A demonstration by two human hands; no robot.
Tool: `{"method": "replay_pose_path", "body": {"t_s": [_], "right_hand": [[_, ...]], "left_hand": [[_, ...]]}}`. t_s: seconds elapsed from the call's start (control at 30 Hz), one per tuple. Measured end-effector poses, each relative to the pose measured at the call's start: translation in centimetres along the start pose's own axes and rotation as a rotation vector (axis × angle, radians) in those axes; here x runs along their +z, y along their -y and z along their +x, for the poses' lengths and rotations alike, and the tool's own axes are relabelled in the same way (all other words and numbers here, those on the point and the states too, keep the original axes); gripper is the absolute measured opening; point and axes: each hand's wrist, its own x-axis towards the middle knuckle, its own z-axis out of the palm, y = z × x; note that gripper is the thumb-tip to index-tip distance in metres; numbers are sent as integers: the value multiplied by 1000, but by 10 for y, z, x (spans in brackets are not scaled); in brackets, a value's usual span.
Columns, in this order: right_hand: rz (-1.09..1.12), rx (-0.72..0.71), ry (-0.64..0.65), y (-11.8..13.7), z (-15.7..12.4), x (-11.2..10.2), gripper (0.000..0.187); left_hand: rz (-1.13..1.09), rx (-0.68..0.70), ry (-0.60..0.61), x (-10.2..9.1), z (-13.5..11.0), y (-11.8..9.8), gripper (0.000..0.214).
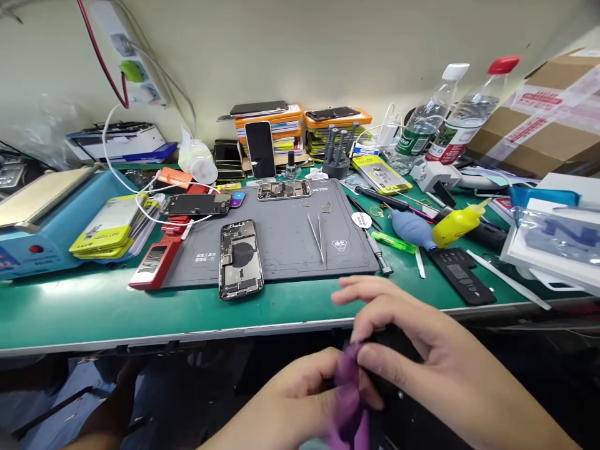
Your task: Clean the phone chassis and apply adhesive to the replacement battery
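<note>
My left hand (309,387) is wrapped round a limp purple item (349,394) that looks like cloth or thin film, blurred by motion; I cannot tell its kind. The thumb and index finger of my right hand (412,350) pinch its top end, while the other fingers stretch out. Both hands are below the bench's front edge. Beyond them, an opened phone (241,259) with bare inner parts lies at the front of the grey work mat (285,231). Tweezers (317,239) rest on the mat, with a second opened phone (284,190) at its back.
To the right lie a blue air blower (412,229), a yellow squeeze bottle (459,224), a black battery (462,275) and a white spudger (509,280). A screen (197,204) and yellow battery packs (110,225) are on the left. Two water bottles (464,119) stand behind.
</note>
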Motion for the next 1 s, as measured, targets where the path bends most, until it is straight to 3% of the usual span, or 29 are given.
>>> {"method": "replay_pose_path", "body": {"t_s": [0.1, 0.2, 0.3, 0.5, 0.7, 0.87, 1.0], "right_hand": [[117, 138, -53, 8, 12, 4, 39], [41, 224, -57, 11, 20, 3, 41], [-34, 301, 40, 13, 28, 0, 45], [77, 343, 187, 10, 40, -1, 40], [182, 377, 207, 5, 45, 2, 51], [220, 363, 174, 11, 48, 6, 60], [234, 375, 156, 11, 48, 12, 63]], "left_hand": [[-18, -98, -102, -4, -3, -7, 55], [-86, -120, -185, -10, -8, -18, 56], [-93, -84, -173, -14, -9, -26, 67], [-59, 50, -140, -17, -8, -31, 77], [65, 125, -167, -25, -7, -32, 37], [120, 205, -156, -30, -5, -29, 41], [206, 198, -139, -34, -6, -27, 28]]}}
